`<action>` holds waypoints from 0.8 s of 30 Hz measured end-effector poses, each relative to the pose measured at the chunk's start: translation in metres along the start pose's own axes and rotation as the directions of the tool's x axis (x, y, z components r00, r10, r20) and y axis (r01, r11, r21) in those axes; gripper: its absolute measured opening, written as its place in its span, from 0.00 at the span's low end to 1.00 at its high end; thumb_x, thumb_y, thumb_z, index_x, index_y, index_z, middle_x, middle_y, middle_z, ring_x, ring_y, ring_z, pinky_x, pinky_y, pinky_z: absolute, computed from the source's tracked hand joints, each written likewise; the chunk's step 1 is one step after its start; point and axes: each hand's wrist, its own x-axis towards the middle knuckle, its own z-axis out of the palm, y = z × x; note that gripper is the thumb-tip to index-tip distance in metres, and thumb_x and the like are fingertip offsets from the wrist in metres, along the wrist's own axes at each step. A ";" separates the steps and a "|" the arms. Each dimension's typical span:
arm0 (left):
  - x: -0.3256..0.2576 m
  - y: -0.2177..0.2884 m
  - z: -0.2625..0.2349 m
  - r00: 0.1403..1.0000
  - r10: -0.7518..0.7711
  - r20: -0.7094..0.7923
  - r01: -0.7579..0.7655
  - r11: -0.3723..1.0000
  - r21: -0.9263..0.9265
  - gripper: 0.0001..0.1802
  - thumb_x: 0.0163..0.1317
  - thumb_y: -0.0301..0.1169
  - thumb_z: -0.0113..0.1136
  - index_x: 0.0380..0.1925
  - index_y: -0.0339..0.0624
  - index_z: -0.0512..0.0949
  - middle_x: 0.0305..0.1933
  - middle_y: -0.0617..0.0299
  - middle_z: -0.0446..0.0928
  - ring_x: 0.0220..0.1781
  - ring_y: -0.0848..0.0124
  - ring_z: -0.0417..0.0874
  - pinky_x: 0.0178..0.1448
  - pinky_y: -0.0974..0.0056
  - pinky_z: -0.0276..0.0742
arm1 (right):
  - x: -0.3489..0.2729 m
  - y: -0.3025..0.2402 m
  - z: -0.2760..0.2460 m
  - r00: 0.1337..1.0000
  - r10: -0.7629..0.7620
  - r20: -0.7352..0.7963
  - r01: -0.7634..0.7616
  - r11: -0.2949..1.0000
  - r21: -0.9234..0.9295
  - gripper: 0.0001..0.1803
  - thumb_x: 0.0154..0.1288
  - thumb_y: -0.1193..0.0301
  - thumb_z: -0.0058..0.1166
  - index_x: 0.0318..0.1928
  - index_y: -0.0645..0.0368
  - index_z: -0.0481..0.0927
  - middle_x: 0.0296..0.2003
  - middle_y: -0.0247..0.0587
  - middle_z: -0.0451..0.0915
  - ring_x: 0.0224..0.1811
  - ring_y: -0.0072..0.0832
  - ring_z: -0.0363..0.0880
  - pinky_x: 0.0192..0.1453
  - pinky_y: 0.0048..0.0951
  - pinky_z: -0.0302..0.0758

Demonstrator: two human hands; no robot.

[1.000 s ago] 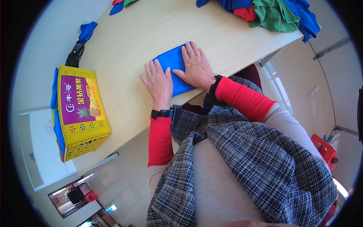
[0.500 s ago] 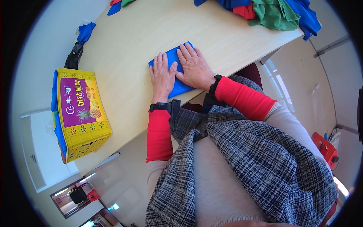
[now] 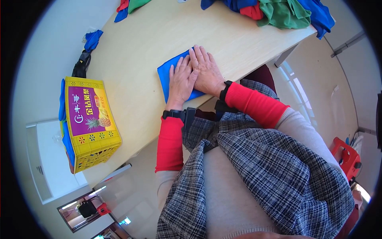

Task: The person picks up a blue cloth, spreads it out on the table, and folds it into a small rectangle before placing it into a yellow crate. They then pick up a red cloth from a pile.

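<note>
A folded blue cloth (image 3: 166,75) lies flat on the pale wooden table near its front edge. My left hand (image 3: 181,83) rests palm down on the cloth's middle, its fingers stretched out. Against it, my right hand (image 3: 207,72) lies flat over the cloth's right side, fingers extended toward the far edge. The two hands touch, and the left fingertips meet the side of the right hand. Neither hand grips anything. Much of the cloth's right part is hidden beneath them.
A yellow plastic crate (image 3: 95,123) with a purple pineapple label stands on the table's left, blue cloth showing along its side. Piled blue, red and green cloths (image 3: 284,14) lie at the far right. More cloths (image 3: 123,8) sit at the far left. A bare tabletop stretch (image 3: 139,44) lies beyond my hands.
My left hand has slid rightward across the blue cloth until it meets my right hand, uncovering the cloth's left side. My right hand stays nearly in place. The view has shifted slightly.
</note>
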 end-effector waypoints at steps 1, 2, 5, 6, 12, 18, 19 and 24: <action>0.004 0.000 0.002 0.999 0.015 0.051 -0.010 0.996 -0.086 0.38 0.78 0.58 0.35 0.74 0.41 0.64 0.80 0.51 0.60 0.83 0.54 0.54 0.82 0.43 0.42 | 0.000 0.001 0.001 1.000 0.002 -0.019 -0.002 1.000 -0.021 0.49 0.66 0.48 0.54 0.75 0.70 0.55 0.76 0.64 0.53 0.81 0.56 0.49 0.82 0.53 0.49; 0.008 -0.001 0.002 0.998 0.015 0.054 -0.010 0.996 -0.087 0.38 0.78 0.58 0.35 0.74 0.41 0.64 0.80 0.51 0.60 0.83 0.54 0.54 0.82 0.43 0.42 | -0.002 0.002 0.002 1.000 0.004 -0.017 -0.004 1.000 -0.022 0.49 0.66 0.48 0.54 0.75 0.70 0.55 0.76 0.64 0.53 0.81 0.56 0.49 0.82 0.53 0.49; 0.010 -0.027 0.005 0.989 -0.138 0.057 0.134 0.989 0.068 0.35 0.79 0.55 0.34 0.76 0.45 0.61 0.81 0.56 0.58 0.84 0.58 0.52 0.82 0.43 0.41 | -0.002 -0.006 -0.013 0.997 0.015 0.076 -0.021 0.996 0.090 0.50 0.66 0.47 0.54 0.75 0.70 0.55 0.76 0.63 0.54 0.81 0.56 0.49 0.82 0.53 0.49; 0.011 -0.032 0.005 0.989 -0.140 0.054 0.136 0.988 0.070 0.35 0.79 0.55 0.34 0.76 0.45 0.61 0.81 0.56 0.58 0.84 0.58 0.52 0.82 0.43 0.41 | -0.001 -0.006 -0.014 0.997 0.011 0.075 -0.018 0.996 0.091 0.50 0.66 0.47 0.54 0.75 0.70 0.55 0.76 0.63 0.54 0.81 0.56 0.49 0.82 0.53 0.49; 0.010 -0.033 -0.001 0.926 -0.378 0.004 0.365 0.897 0.249 0.36 0.79 0.56 0.33 0.77 0.45 0.60 0.82 0.54 0.56 0.84 0.57 0.50 0.83 0.43 0.40 | -0.003 -0.005 -0.013 0.996 0.027 0.088 -0.033 0.997 0.068 0.51 0.66 0.44 0.56 0.75 0.69 0.57 0.76 0.62 0.55 0.80 0.56 0.51 0.81 0.53 0.50; -0.026 -0.010 -0.003 0.947 -0.297 -0.119 0.318 0.918 0.237 0.35 0.79 0.53 0.37 0.77 0.43 0.59 0.82 0.52 0.55 0.84 0.55 0.50 0.83 0.42 0.40 | -0.004 0.000 -0.013 0.998 0.027 0.065 -0.031 0.998 0.047 0.47 0.68 0.46 0.55 0.74 0.69 0.59 0.76 0.62 0.57 0.80 0.55 0.52 0.81 0.53 0.51; -0.034 -0.004 0.002 0.961 -0.257 -0.098 0.273 0.937 0.219 0.36 0.78 0.53 0.39 0.76 0.42 0.59 0.82 0.52 0.55 0.84 0.55 0.50 0.83 0.41 0.41 | -0.004 0.000 -0.014 0.997 0.026 0.068 -0.028 0.999 0.033 0.46 0.69 0.47 0.54 0.74 0.69 0.59 0.75 0.61 0.57 0.79 0.55 0.52 0.81 0.53 0.51; -0.051 0.001 0.010 0.978 -0.188 -0.085 0.201 0.962 0.186 0.36 0.78 0.52 0.42 0.76 0.41 0.59 0.82 0.50 0.55 0.84 0.53 0.51 0.82 0.40 0.42 | -0.001 0.000 -0.013 0.998 0.003 0.070 -0.004 1.000 0.007 0.41 0.73 0.49 0.49 0.74 0.67 0.61 0.76 0.59 0.58 0.79 0.55 0.54 0.80 0.53 0.52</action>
